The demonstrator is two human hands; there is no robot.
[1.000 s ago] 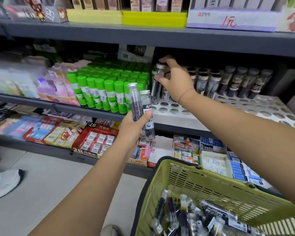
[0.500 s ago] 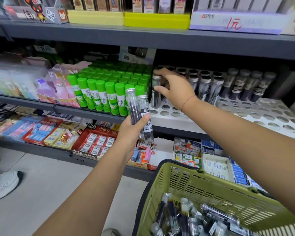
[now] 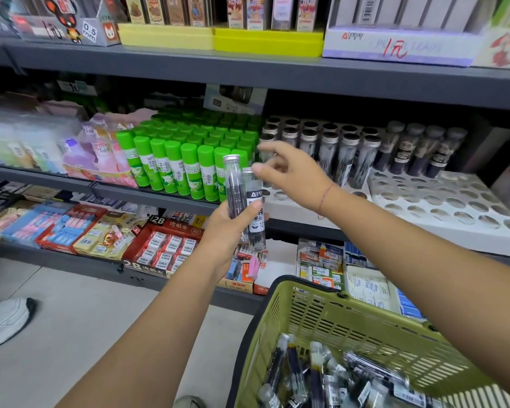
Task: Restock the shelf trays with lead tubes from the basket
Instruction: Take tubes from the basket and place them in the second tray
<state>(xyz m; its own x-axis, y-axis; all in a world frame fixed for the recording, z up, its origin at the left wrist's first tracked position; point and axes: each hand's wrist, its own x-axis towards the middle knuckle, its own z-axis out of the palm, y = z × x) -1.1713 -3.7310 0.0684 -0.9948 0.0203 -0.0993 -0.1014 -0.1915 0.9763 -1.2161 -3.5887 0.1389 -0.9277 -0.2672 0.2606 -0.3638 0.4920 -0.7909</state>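
Observation:
My left hand [image 3: 233,228] is shut on two clear lead tubes [image 3: 236,187] with silver caps, held upright in front of the shelf. My right hand [image 3: 292,175] hovers just right of them with fingers spread and holds nothing; its fingertips are at the cap of the shorter tube. Behind it, a white holed tray [image 3: 280,206] carries rows of standing lead tubes [image 3: 327,154] at its back. A second white tray [image 3: 454,207] to the right has mostly bare holes. The green basket [image 3: 351,322] at lower right holds several more tubes [image 3: 304,378].
Green glue sticks [image 3: 189,169] stand packed just left of the tray. The grey shelf above [image 3: 277,72] overhangs the trays. Eraser boxes [image 3: 165,248] fill the lower shelf. A white shoe [image 3: 3,322] rests on the floor at left.
My right hand has let go of the tube it set in the tray's left column and has drawn back down toward the tubes in my left hand. The view shifted slightly.

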